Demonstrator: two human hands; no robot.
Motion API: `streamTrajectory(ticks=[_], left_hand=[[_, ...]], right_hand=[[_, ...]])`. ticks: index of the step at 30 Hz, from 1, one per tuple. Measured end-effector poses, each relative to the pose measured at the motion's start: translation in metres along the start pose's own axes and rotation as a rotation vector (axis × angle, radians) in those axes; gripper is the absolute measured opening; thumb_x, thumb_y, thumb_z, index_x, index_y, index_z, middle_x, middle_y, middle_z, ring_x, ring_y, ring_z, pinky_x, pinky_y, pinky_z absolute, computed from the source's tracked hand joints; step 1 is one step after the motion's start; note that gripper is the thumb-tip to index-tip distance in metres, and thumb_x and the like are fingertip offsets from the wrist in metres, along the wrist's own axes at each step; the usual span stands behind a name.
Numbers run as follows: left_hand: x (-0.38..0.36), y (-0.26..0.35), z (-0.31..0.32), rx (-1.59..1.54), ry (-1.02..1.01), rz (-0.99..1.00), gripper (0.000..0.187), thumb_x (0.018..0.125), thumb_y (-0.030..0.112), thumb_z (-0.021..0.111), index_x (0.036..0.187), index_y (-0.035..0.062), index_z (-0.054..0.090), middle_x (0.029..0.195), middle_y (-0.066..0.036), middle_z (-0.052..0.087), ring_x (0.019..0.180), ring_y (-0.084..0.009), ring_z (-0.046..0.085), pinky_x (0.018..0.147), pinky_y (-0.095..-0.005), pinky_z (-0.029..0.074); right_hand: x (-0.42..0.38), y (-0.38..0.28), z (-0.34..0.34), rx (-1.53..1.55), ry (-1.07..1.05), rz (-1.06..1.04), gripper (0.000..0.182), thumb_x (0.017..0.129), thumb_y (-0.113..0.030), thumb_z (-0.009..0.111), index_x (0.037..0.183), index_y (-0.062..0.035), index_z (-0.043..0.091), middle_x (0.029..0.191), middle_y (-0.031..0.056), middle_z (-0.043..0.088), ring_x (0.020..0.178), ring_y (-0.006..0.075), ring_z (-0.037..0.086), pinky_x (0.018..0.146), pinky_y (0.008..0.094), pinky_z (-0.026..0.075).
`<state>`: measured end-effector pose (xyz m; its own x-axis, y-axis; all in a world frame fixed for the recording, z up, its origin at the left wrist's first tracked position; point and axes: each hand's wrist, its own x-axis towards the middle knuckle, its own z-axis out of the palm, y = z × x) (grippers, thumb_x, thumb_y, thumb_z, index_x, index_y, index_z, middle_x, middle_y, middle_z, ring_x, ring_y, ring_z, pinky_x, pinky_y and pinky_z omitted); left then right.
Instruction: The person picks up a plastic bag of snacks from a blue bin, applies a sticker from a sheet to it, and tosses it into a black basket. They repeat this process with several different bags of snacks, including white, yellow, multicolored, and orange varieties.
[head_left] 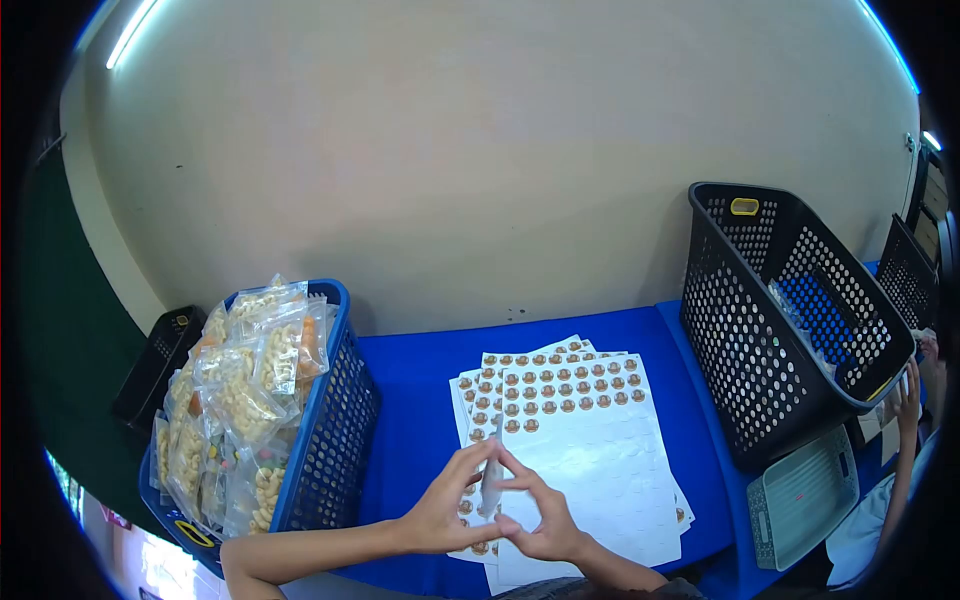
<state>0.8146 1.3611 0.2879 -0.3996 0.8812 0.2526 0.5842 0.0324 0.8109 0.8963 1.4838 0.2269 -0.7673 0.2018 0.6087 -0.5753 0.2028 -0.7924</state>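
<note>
My left hand [442, 508] and my right hand [548, 520] meet over the sheets, fingers curved and pinching a thin packet [491, 482] between them. The packet is seen nearly edge-on, looks greyish and clear, and its contents do not show. Beneath my hands lies a stack of white sticker sheets [610, 480]. Rows of round brown stickers [566, 391] fill the top of the uppermost sheet, and its lower part is bare backing. To the left, a blue basket [345, 440] is heaped with clear plastic packets [240, 390] of pale, curved nut-like pieces, some with orange ones.
A large black perforated basket [730, 330] stands on the right of the blue-covered table [410, 400], with some clear packets inside. In front of it is a grey-green tray [800, 500]. Another person's hand [908, 405] is at the far right. A wall [480, 170] rises behind.
</note>
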Motion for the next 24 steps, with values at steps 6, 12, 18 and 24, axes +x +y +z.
streamTrajectory(ticks=[6,12,18,24], left_hand=[[-0.002,-0.008,-0.003,-0.201,0.039,-0.170,0.038,0.080,0.013,0.048,0.111,-0.0032,0.035,0.106,-0.015,0.045,0.096,-0.0208,0.048,0.081,-0.0309,0.040],[-0.001,0.014,0.000,-0.381,-0.010,-0.333,0.025,0.082,0.012,0.045,0.102,-0.0023,0.040,0.093,-0.013,0.054,0.095,-0.0158,0.049,0.072,-0.0250,0.044],[-0.001,0.003,-0.001,-0.294,-0.044,-0.348,0.024,0.079,0.019,0.052,0.092,-0.0002,0.047,0.081,-0.008,0.058,0.075,-0.0110,0.053,0.059,-0.0211,0.043],[0.004,0.001,-0.007,-0.119,-0.118,-0.368,0.027,0.077,0.025,0.054,0.075,-0.0009,0.059,0.069,-0.005,0.057,0.060,-0.0059,0.050,0.050,-0.0192,0.040]], right_hand=[[-0.004,-0.002,-0.010,-0.284,0.045,-0.028,0.034,0.064,-0.010,0.061,0.094,-0.0017,0.045,0.115,0.0215,0.035,0.108,0.0285,0.036,0.088,0.0369,0.028],[-0.001,0.000,-0.029,-0.146,0.256,0.123,0.045,0.063,-0.016,0.065,0.098,-0.0035,0.039,0.105,0.0136,0.036,0.097,0.0200,0.036,0.082,0.0310,0.030],[-0.008,0.001,-0.028,0.031,0.075,0.107,0.008,0.072,-0.011,0.056,0.075,-0.0036,0.054,0.073,0.0065,0.053,0.077,0.0156,0.047,0.072,0.0271,0.035],[-0.010,-0.003,-0.028,0.147,0.082,0.186,0.015,0.072,-0.015,0.058,0.077,-0.0014,0.053,0.077,0.0085,0.053,0.080,0.0159,0.048,0.073,0.0277,0.037]])
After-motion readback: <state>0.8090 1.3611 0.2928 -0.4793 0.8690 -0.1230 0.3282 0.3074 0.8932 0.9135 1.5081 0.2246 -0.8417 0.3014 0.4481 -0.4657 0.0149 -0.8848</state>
